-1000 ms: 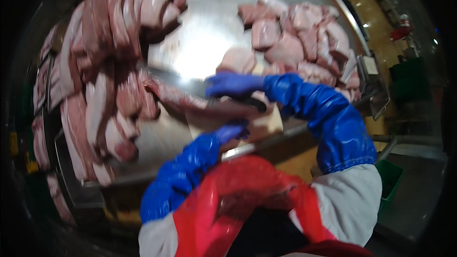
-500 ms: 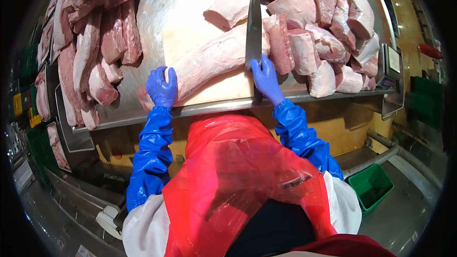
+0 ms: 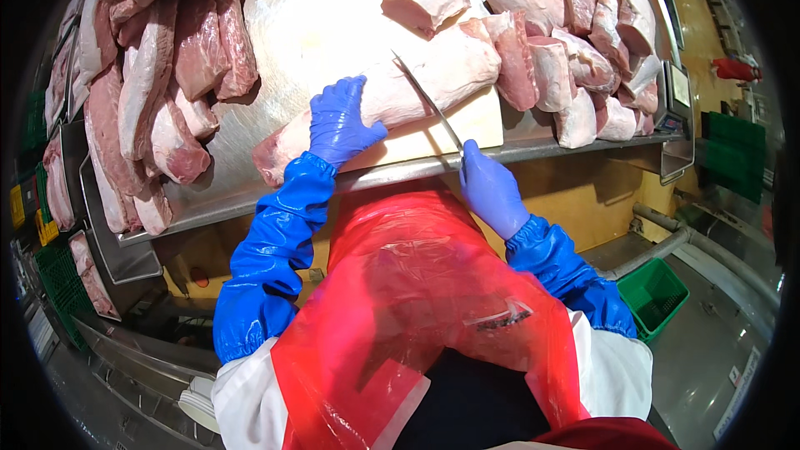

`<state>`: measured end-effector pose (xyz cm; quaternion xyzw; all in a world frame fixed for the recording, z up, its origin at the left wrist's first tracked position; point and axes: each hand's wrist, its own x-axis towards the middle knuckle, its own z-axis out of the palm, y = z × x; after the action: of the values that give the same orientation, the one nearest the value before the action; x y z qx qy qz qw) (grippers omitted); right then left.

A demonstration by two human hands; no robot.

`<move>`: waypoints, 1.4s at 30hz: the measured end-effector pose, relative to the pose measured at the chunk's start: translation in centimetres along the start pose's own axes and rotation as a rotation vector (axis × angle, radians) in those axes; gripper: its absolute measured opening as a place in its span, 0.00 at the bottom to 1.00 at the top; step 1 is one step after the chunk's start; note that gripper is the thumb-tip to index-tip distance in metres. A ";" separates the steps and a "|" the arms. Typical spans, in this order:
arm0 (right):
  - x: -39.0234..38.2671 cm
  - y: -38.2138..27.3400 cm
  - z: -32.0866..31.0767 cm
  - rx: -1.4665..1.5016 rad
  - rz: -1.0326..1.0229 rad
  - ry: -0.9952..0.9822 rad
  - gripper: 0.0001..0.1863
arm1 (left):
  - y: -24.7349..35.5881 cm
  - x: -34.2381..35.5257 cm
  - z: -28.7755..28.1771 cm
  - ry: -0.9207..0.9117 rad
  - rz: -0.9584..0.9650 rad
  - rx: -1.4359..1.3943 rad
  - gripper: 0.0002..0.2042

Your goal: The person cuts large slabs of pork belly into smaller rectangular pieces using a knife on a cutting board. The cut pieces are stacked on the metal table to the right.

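A long pale pork loin (image 3: 392, 100) lies aslant on the cutting board (image 3: 450, 135). My left hand (image 3: 342, 122), in a blue-purple glove, rests on the loin toward its left end, palm down, with the thumb stretched apart from the fingers. My right hand (image 3: 492, 187) is closed round the handle of a knife (image 3: 433, 104) at the table's front edge. The blade points away and to the left across the loin, seen nearly edge-on; whether it touches the meat I cannot tell. Beyond the loin sits a cut piece of pork (image 3: 427, 7).
Several cut pork chunks (image 3: 575, 67) are heaped at the right of the steel table (image 3: 242, 146). Long uncut strips of pork (image 3: 150, 75) are piled at the left. A raised metal edge runs along the front. A green crate (image 3: 654, 300) stands low at the right.
My left hand has moved right, from the loin's left end onto its upper side. My right hand has come nearer to me, and the knife has swung from upright to slanting left.
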<state>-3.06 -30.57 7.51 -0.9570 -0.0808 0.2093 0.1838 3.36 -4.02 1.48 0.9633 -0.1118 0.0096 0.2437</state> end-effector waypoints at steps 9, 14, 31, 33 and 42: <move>8.5 -0.8 5.7 0.138 -0.003 0.155 0.09 | -0.4 1.6 -2.0 -0.098 -0.088 0.067 0.42; -6.6 1.9 5.5 0.011 0.185 -0.045 0.08 | -7.4 -3.2 -3.5 -0.031 -0.250 -0.215 0.44; 1.4 -15.7 8.0 0.099 0.025 -0.001 0.11 | -9.9 -8.6 -5.2 -0.142 -0.049 -0.041 0.41; 7.8 -15.9 10.5 0.112 0.010 0.176 0.12 | -8.5 -7.7 -5.5 -0.160 -0.002 0.006 0.39; -9.5 -8.8 9.6 0.125 0.020 -0.005 0.09 | -22.7 1.6 -6.6 -0.058 -0.394 -0.889 0.27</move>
<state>-16.43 -21.58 6.32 -0.9440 -0.0583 0.2179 0.2407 10.17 18.22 -3.22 0.7688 0.0728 -0.1121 0.6254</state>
